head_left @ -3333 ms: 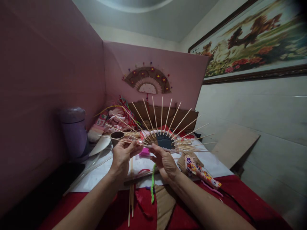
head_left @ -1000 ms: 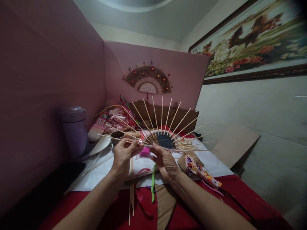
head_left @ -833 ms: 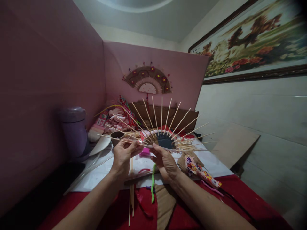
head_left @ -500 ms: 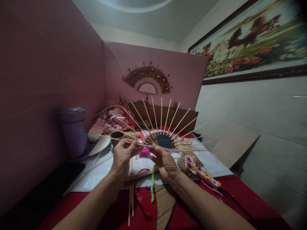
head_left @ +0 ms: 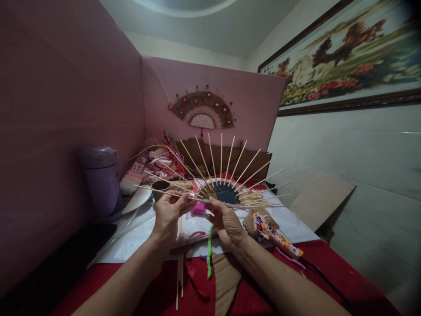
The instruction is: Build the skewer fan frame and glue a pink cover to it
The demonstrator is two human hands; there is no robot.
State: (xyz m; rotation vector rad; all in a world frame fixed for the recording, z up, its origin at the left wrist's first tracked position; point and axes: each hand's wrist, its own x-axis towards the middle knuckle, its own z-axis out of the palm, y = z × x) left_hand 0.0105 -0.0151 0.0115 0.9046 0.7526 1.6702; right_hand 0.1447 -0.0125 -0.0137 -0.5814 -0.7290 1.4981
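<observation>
My left hand [head_left: 169,213] pinches the lowest left wooden stick [head_left: 149,189] close to where it meets a dark half-round base [head_left: 226,194]. That base carries several thin sticks spread out like the ribs of a fan. With thumb on top and fingers beneath, my right hand [head_left: 226,221] grips the base's lower left edge. The two hands are close together but apart. Under them are a bright pink piece [head_left: 198,209] and a green fuzzy strip [head_left: 209,252].
A flower-patterned glue gun [head_left: 278,237] lies at right with its cord. A dark cup [head_left: 160,189] and purple tumbler [head_left: 102,182] stand left. Loose sticks [head_left: 179,281] and cardboard [head_left: 226,281] lie in front. A decorated fan [head_left: 204,109] hangs on the pink panel.
</observation>
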